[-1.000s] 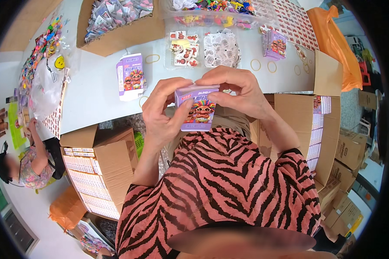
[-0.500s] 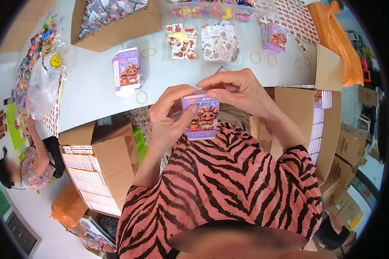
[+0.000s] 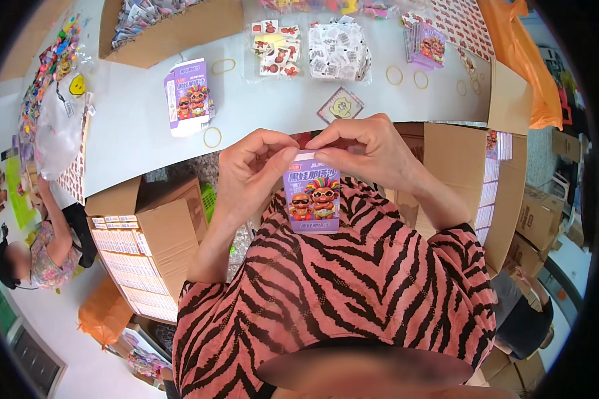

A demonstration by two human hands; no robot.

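Note:
A small purple cardboard box [image 3: 313, 203] with cartoon figures on its front hangs upright before my chest. My left hand [image 3: 251, 174] pinches its top left corner between thumb and fingers. At the top right, my right hand [image 3: 369, 151] grips with thumb and bent fingers, its fingertips close to the left ones at the top edge. Whether the top flap is fully closed is hidden by the fingers. Just beyond my right hand, a small square packet [image 3: 340, 106] with a yellow cartoon lies on the table. Flat purple cartons [image 3: 192, 100] lie in a stack at the left.
Across the table [image 3: 133, 153] are a bag of red-figured stickers [image 3: 273, 50], a bag of white packets [image 3: 339, 53], purple cartons [image 3: 426, 48] and rubber bands [image 3: 212, 137]. An open carton [image 3: 173, 36] stands far left. Filled cardboard boxes [image 3: 123, 256] flank me. Another person [image 3: 43, 249] works at left.
My left thumb has moved from the box's front up to its top edge. The box sits slightly lower, and the square packet, mostly hidden before, now shows. At right, another person has come further into view.

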